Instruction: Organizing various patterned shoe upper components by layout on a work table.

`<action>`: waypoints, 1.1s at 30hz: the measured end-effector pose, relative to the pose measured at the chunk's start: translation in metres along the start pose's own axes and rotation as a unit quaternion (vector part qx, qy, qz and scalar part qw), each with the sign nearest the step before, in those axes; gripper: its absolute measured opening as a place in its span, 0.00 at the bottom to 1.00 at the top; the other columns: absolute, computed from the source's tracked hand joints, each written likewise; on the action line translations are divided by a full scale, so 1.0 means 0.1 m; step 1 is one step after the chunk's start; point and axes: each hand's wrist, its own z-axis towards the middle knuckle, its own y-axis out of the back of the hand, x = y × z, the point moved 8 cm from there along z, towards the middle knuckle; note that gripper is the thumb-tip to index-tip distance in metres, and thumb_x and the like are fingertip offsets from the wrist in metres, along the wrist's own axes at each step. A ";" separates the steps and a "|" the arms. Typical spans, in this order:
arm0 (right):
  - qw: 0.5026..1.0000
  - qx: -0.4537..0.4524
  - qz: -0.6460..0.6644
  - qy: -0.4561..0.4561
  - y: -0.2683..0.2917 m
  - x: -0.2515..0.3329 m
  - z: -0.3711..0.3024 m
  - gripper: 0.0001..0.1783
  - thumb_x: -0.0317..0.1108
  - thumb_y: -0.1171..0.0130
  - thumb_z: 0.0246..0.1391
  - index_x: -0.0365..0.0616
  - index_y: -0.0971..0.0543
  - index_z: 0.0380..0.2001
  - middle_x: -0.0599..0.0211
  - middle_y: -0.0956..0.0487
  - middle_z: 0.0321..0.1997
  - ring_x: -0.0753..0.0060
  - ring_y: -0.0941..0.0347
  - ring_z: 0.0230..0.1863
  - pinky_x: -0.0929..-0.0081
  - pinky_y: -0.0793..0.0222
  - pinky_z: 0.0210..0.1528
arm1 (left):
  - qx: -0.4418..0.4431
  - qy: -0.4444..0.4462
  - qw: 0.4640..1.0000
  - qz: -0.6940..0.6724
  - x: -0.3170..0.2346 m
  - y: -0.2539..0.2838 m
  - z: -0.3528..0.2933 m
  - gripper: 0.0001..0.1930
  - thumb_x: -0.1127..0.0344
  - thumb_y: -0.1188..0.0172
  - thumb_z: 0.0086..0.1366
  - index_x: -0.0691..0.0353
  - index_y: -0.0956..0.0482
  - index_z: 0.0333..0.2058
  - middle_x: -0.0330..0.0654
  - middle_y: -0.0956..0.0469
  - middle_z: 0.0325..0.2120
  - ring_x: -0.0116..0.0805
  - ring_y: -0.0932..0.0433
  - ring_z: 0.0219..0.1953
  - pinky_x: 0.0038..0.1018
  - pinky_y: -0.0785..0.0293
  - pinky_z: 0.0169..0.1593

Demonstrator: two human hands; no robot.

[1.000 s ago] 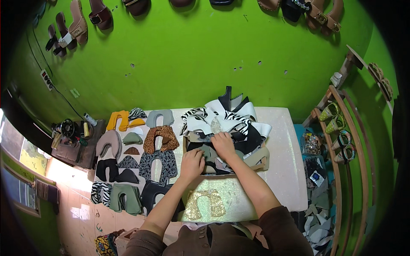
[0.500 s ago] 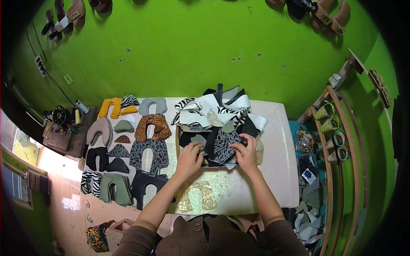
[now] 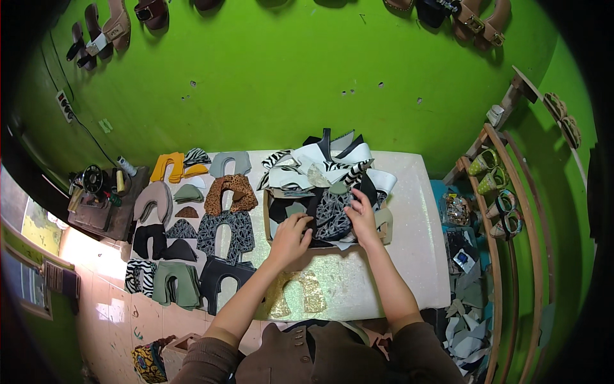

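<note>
A shallow box (image 3: pixel 267 225) on the table holds a heap of cut material pieces, some black, some white, some zebra-striped. Among them, at the front, a black-and-grey patterned piece (image 3: pixel 334 216) bulges up. My right hand (image 3: pixel 364 221) grips its right edge between thumb and fingers; part of that grip is hidden. Over the box's front left, my left hand (image 3: pixel 291 239) rests with fingers stretched across dark pieces, holding nothing that I can see. A small grey-green piece (image 3: pixel 295 208) lies just beyond it. Nearer to me lies a gold glittery U-shaped piece (image 3: pixel 313 291).
Stacks of U-shaped pieces, such as leopard-print (image 3: pixel 225 195), yellow (image 3: pixel 167 166) and green (image 3: pixel 176 285), cover the table's left side. A sewing machine (image 3: pixel 94 182) stands at far left. On the right are a wooden shoe rack (image 3: pixel 502 192) and a heap of scraps (image 3: pixel 465 333).
The patterned piece has shifted slightly left and now bulges up. My right hand has moved a little up along its edge. The view has tilted slightly; my left hand stays over the box.
</note>
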 end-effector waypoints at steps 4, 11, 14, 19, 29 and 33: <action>0.991 0.040 0.024 0.123 -0.20 0.79 -0.05 0.25 0.17 0.55 0.53 0.41 0.39 0.55 0.57 0.28 0.49 0.76 0.33 0.48 0.81 0.40 0.51 | -0.026 0.003 1.000 -0.001 0.00 0.16 0.00 0.15 0.66 0.47 0.57 0.62 0.28 0.43 0.47 0.30 0.42 0.46 0.30 0.44 0.37 0.34 0.48; 0.850 -0.026 -0.403 0.338 -0.18 1.65 -0.32 0.17 0.19 0.53 0.51 0.41 0.27 0.45 0.60 0.23 0.42 0.72 0.29 0.43 0.78 0.36 0.47 | -0.087 0.010 0.996 -0.021 0.00 0.33 0.03 0.14 0.67 0.46 0.56 0.63 0.28 0.42 0.48 0.30 0.41 0.48 0.30 0.44 0.37 0.34 0.47; 0.866 -0.056 -0.371 0.331 -0.07 1.61 -0.33 0.16 0.20 0.53 0.48 0.42 0.25 0.41 0.57 0.24 0.35 0.56 0.29 0.40 0.68 0.35 0.45 | -0.073 0.033 0.995 -0.055 0.03 0.30 0.00 0.13 0.68 0.46 0.56 0.63 0.28 0.41 0.48 0.30 0.40 0.49 0.30 0.44 0.38 0.33 0.46; 0.899 -0.037 -0.272 0.340 -0.06 1.56 -0.32 0.16 0.19 0.53 0.48 0.40 0.25 0.41 0.57 0.25 0.34 0.61 0.29 0.38 0.73 0.35 0.45 | -0.094 0.048 0.994 -0.041 0.05 0.33 -0.01 0.14 0.70 0.47 0.56 0.65 0.29 0.41 0.49 0.30 0.40 0.50 0.30 0.43 0.37 0.33 0.46; 0.920 0.063 -0.216 0.319 -0.17 1.59 -0.38 0.15 0.16 0.54 0.48 0.37 0.24 0.39 0.62 0.27 0.37 0.68 0.31 0.41 0.80 0.37 0.46 | -0.173 -0.037 0.984 -0.019 -0.20 0.87 0.26 0.32 0.62 0.36 0.50 0.64 0.38 0.53 0.53 0.36 0.50 0.52 0.36 0.52 0.37 0.39 0.55; 0.920 0.109 -0.214 0.310 -0.26 1.56 -0.38 0.14 0.16 0.53 0.47 0.37 0.24 0.38 0.63 0.27 0.37 0.69 0.31 0.41 0.80 0.37 0.47 | -0.156 -0.105 0.982 0.013 -0.43 1.01 0.46 0.42 0.57 0.30 0.44 0.62 0.42 0.56 0.53 0.37 0.52 0.52 0.36 0.54 0.38 0.38 0.55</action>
